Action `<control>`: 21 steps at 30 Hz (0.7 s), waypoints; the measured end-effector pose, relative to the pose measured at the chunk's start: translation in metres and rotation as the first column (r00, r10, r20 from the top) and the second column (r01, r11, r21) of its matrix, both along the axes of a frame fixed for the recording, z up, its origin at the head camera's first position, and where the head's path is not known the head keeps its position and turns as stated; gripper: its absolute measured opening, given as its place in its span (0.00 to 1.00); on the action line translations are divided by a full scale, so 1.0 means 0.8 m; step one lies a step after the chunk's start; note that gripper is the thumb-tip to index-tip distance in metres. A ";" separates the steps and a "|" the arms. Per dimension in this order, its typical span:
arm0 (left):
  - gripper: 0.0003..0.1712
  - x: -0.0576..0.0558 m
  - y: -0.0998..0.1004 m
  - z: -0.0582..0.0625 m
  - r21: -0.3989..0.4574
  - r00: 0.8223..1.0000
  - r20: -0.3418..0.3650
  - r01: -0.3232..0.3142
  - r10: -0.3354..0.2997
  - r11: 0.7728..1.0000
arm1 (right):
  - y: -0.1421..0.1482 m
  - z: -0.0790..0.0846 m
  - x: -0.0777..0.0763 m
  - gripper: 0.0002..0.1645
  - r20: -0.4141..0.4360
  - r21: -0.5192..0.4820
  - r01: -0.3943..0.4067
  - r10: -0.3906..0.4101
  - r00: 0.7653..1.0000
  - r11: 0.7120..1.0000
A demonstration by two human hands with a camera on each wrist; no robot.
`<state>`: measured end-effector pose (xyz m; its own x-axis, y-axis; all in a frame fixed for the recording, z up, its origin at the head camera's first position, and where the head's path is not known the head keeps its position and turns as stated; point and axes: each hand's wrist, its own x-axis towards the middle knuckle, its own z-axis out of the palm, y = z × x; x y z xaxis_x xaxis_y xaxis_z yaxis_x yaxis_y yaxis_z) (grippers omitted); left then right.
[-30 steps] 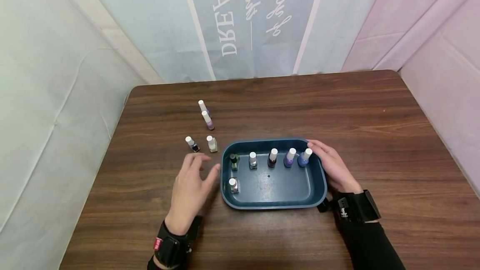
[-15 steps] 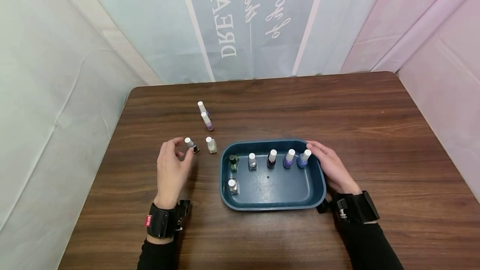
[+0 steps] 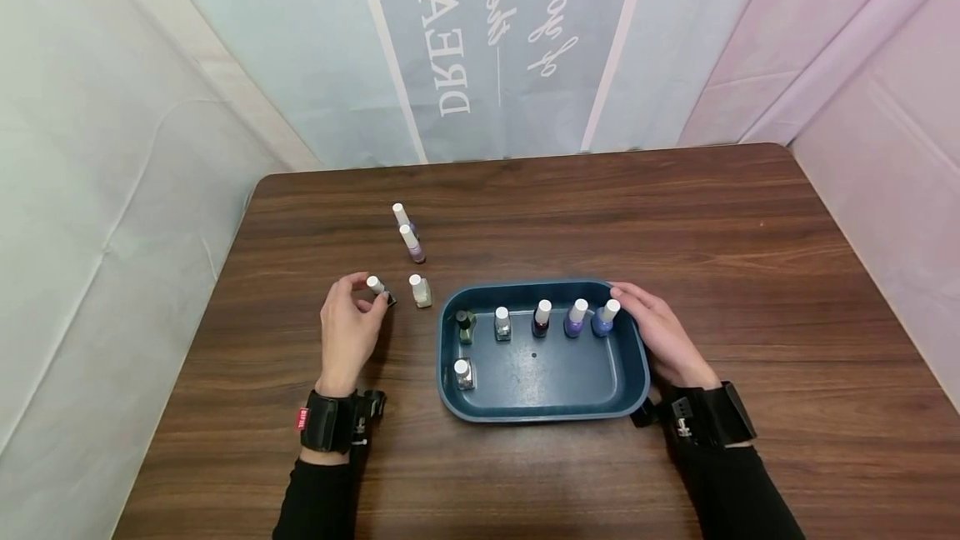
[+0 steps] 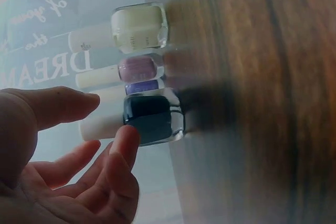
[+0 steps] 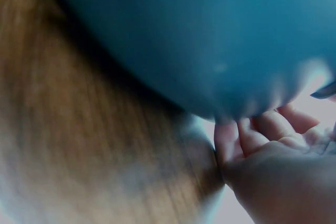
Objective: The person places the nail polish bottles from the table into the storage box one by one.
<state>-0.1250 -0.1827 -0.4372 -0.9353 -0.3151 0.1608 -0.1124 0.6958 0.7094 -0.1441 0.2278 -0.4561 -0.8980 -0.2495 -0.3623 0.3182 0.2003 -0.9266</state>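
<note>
Brown table (image 3: 712, 232) backed by pale sheets (image 3: 502, 132). My left hand (image 3: 348, 323) curves round dark bottle (image 3: 381, 290), thumb and fingers either side; whether pinched, I cannot tell. Violet bottle (image 3: 401, 215), lilac bottle (image 3: 414, 251), cream bottle (image 3: 422, 293) stand from its one to two o'clock. My count: four outside, six bottles (image 3: 574, 322) inside blue tray (image 3: 540, 386). My right hand (image 3: 663, 327) loosely cups tray's two o'clock corner. Tray floor roomy, three to seven o'clock; left rim near cream bottle; table open beyond tray's twelve.
</note>
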 end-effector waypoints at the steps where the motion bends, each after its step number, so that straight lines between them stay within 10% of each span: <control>1: 0.22 -0.001 0.000 -0.001 0.000 1.000 -0.002 -0.002 0.002 1.000 | 0.000 -0.001 0.000 0.39 -0.003 0.000 -0.001 0.001 1.000 1.000; 21: 0.16 -0.012 0.000 -0.008 -0.063 1.000 0.018 -0.022 0.023 0.998 | -0.001 -0.004 -0.002 0.40 -0.010 0.009 0.005 -0.005 1.000 1.000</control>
